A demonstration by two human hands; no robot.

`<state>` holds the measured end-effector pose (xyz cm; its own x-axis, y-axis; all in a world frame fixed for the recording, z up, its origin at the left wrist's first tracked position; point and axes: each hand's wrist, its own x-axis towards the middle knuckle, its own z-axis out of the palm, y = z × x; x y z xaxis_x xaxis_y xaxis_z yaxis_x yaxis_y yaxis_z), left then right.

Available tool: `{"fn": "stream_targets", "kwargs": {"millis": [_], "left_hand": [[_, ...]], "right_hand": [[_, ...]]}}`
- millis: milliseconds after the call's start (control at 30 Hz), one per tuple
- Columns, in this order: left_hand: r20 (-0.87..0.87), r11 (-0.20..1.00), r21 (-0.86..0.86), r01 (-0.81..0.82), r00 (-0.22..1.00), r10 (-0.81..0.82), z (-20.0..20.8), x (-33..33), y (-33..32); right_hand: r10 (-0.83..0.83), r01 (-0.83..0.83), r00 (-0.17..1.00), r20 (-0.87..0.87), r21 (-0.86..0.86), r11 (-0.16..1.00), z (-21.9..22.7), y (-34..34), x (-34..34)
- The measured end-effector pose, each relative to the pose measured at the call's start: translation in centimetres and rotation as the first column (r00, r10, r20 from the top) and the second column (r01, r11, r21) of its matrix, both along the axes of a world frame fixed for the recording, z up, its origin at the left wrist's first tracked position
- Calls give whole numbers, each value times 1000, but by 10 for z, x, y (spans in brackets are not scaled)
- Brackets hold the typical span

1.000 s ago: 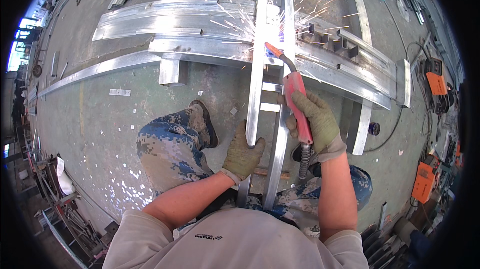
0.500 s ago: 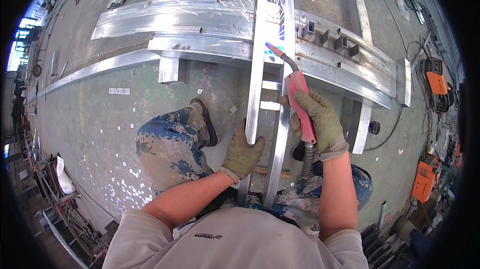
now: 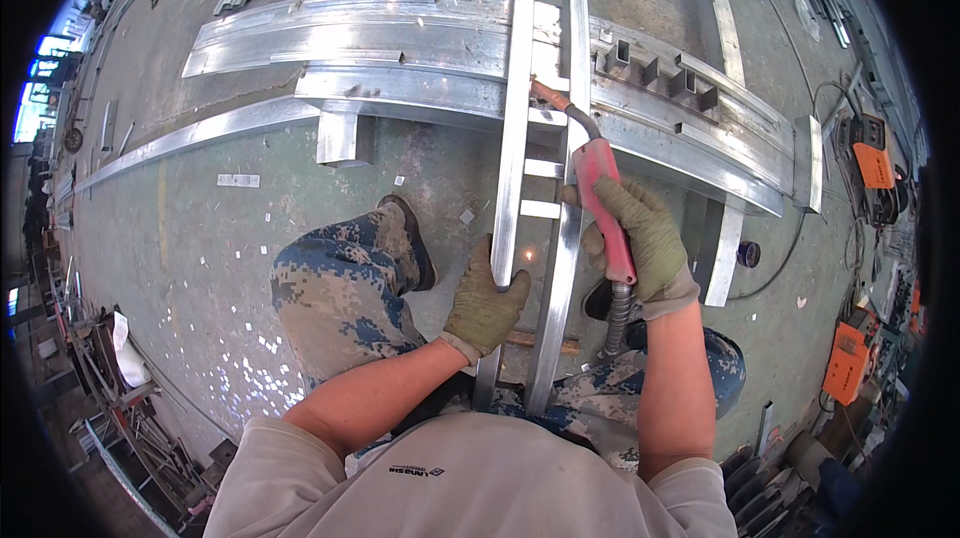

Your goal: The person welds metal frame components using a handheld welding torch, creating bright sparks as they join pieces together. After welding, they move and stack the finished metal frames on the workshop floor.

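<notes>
My right hand, in an olive work glove, is wrapped round the red handle of a welding torch. The torch's copper-coloured nozzle points up and left, close to the inner side of a long silver metal tube. My left hand, gloved alike, grips the near end of that tube, thumb on its right side. A second silver tube runs alongside on the right. Short crosspieces lie between the two like rungs. No arc glows at the nozzle; a small orange spark shows between the tubes.
Wide metal beams lie crosswise under the tubes, with short box-section offcuts on the right. Orange-and-black machines stand at far right with cables on the floor. A small dark can sits near a beam leg.
The bright arc and spray of sparks at the nozzle have gone out, leaving a few stray bits in the air. The torch has barely shifted; my left hand stays on the tube.
</notes>
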<state>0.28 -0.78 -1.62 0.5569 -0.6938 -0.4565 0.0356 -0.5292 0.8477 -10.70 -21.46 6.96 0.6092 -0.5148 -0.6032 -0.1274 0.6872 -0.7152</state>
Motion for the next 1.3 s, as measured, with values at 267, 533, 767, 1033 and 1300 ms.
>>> {"fn": "stream_targets", "kwargs": {"millis": [267,533,767,1033,1300], "left_hand": [[-2,1000,-7,18,1000,-18,-25,-1,8],[28,999,29,32,999,-33,-12,1,5],[71,998,11,65,995,-66,-16,2,6],[22,999,39,37,999,-38,-15,1,5],[128,998,23,64,990,-66,-27,0,9]], "right_hand": [[-4,4,1000,8,35,999,0,2,1],[-52,42,994,101,94,995,-2,-3,-3],[-40,28,995,97,117,993,-6,-1,-3],[-75,60,990,117,127,990,-7,-2,-3],[-47,32,992,115,124,992,-10,-1,-1]]}}
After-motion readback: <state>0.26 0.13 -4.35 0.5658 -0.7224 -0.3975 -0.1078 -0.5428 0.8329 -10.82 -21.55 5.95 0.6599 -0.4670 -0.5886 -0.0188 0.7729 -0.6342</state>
